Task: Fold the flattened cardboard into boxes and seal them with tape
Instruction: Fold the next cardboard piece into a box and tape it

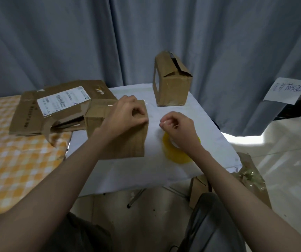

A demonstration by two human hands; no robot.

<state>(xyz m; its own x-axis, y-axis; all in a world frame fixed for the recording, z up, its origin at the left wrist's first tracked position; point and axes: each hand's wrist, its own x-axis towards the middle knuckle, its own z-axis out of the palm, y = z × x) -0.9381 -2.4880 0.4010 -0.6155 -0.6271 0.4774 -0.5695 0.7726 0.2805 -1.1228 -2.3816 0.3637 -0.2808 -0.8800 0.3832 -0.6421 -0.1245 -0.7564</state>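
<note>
- Box in hand [117,131]: brown cardboard, folded into shape, plain faces with creases and a glint of clear tape along the top edge; stands on the white table [128,171] left of centre; long axis runs from about 6 o'clock to 12 o'clock, the near face towards the person.
- Left hand [126,113]: lies on the top far corner of that box, fingers curled over the upper right edge and holding it; the fingertips are partly hidden behind the knuckles.
- Right hand [178,128]: hovers just beside the box at 3 o'clock, fingers curled, thumb and forefinger pinched together; whether a strip of clear tape sits in the pinch cannot be told, the area being blurred.
- Tape roll [180,151]: yellow, lying flat on the table directly beneath the right hand; its far half is covered by the wrist.
- Second box [171,82]: brown, standing upright at the far edge of the table at 12 o'clock, top flaps only partly shut, a dark gap showing; long axis vertical.
- Flattened cardboard [55,108]: a stack at 10 o'clock, touching the back of the box in hand; bears a white shipping label [64,100] with barcode, print too small to read; overhangs onto an orange checked cloth [15,160].
- Further cardboard [200,186]: on the floor at 4 o'clock, partly cut off by the right forearm.
- Paper sign [288,90]: at 2 o'clock, handwriting illegible.
- Grey curtain [73,42]: fills the background.
</note>
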